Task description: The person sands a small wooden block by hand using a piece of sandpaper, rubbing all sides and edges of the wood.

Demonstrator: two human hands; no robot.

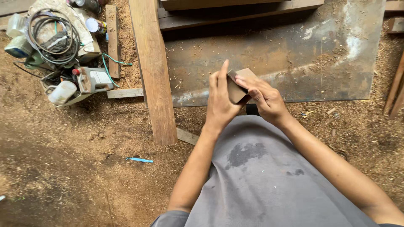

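Grey cloth over the person's lap (256, 176) fills the foreground; above it, at twelve o'clock, both hands hold a small wooden block (240, 86) over the rusty metal sheet (294, 54). Left hand (221, 103) cups it, fingers pressed on its face, while right hand (265, 98) pinches a dark strip (235, 80) against its top edge. It looks like fitting or rubbing along that edge, which calls for a steady hold on the block.

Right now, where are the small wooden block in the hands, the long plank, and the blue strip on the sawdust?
small wooden block (236, 90), head view, on its shaded side face between both hands.
long plank (153, 71), head view, mid-length of its top face.
blue strip (139, 159), head view, at its middle.
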